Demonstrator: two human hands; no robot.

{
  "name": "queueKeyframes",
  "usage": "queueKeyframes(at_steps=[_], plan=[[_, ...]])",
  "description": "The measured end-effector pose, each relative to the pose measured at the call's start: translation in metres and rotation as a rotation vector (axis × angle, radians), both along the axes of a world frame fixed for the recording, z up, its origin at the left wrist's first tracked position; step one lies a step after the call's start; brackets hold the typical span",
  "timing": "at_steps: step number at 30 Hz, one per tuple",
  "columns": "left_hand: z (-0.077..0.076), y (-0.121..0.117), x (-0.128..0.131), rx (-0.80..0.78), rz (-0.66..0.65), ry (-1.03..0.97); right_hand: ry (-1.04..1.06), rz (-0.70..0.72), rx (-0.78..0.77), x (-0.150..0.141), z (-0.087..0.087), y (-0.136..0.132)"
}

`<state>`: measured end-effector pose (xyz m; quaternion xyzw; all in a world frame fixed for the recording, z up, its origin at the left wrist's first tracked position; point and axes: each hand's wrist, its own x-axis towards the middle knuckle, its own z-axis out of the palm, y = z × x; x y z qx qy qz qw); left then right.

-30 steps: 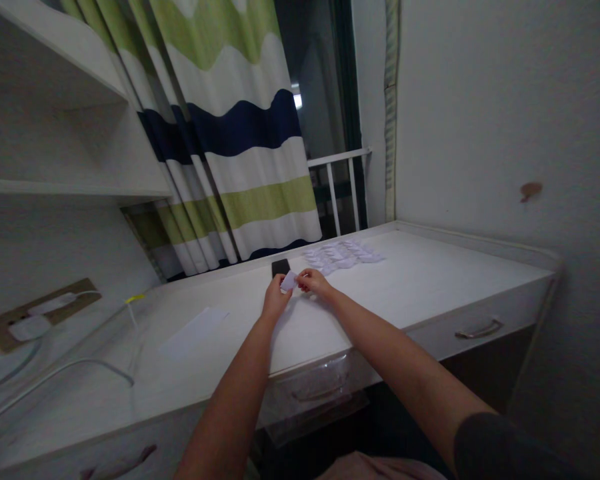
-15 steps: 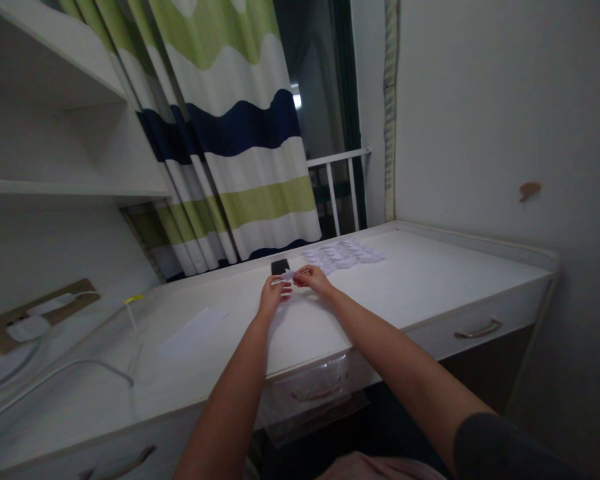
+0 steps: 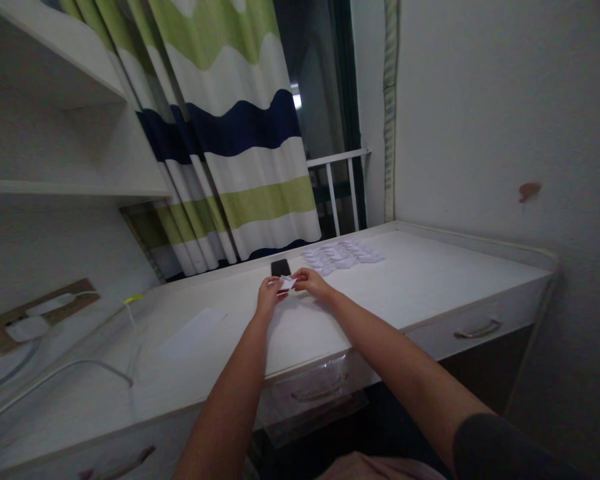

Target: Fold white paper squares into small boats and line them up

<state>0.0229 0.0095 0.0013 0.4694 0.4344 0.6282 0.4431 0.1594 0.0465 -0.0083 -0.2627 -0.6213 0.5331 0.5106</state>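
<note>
A small folded piece of white paper [image 3: 287,283] is pinched between my left hand [image 3: 269,298] and my right hand [image 3: 313,283], just above the white desktop [image 3: 420,273]. Its exact fold is too small to make out. Directly beyond my hands lies a black phone [image 3: 281,267], close to the paper but apart from it. Further right, near the back edge, several small folded white papers [image 3: 341,255] lie spread in a loose cluster. A flat white sheet of paper [image 3: 193,332] lies to the left of my hands.
A striped green, white and navy curtain [image 3: 240,133] hangs behind the desk beside a white railing [image 3: 337,157]. A wall [image 3: 480,120] borders the right side. Shelves [image 3: 50,133] stand at upper left. White cables [image 3: 65,375] run along the left; drawers sit below the desktop.
My hands have drawn slightly closer together and lower over the desk. The small paper now lies flatter between my fingers than it did a second ago.
</note>
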Motion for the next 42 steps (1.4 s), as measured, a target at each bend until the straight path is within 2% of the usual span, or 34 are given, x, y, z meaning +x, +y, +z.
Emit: queueKeyframes(at_steps=[5,13,19,33,38,42], plan=[[-0.005,0.006,-0.003,0.069,0.035,0.047,-0.038,0.024,0.014,0.0,0.001,-0.001],[-0.004,0.004,-0.001,0.094,-0.016,0.189,-0.204,-0.171,0.233,0.001,-0.011,0.007],[-0.003,0.001,0.0,0.105,-0.009,0.224,-0.284,-0.215,0.344,0.001,-0.009,0.002],[-0.004,0.003,0.002,0.101,-0.017,0.223,-0.291,-0.176,0.366,0.003,-0.003,-0.003],[-0.004,0.006,0.002,0.062,-0.017,0.152,-0.311,-0.194,0.365,0.003,-0.003,-0.002],[-0.006,0.008,0.001,0.096,-0.004,0.176,-0.341,-0.212,0.382,0.004,-0.003,-0.003]])
